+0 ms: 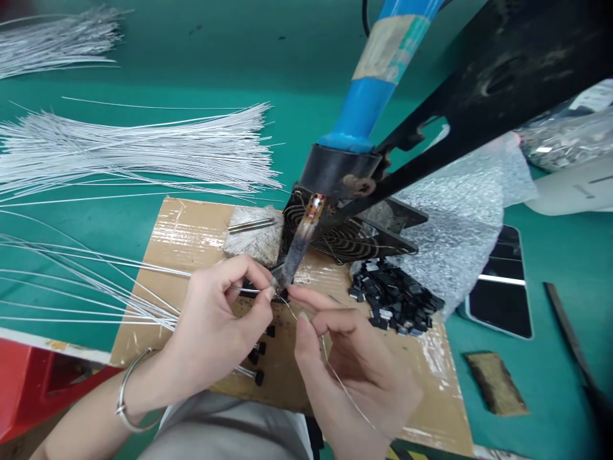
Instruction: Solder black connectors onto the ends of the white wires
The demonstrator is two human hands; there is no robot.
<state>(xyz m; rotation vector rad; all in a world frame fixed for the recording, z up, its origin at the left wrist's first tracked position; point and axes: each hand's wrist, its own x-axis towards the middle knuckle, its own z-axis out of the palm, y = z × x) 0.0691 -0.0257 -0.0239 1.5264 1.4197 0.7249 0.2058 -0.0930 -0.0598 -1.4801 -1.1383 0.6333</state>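
Under the soldering iron (353,131), your left hand (223,326) pinches white wire (249,291), your right hand (352,358) solder (341,383); likely soldering, so feed steadily

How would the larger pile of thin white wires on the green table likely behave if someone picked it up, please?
The larger pile of white wires would probably splay or shed strands, since its ends spread unevenly and no tie shows. Single strands look fairly springy rather than floppy, as most lie nearly straight. Each is likely light, being so thin.
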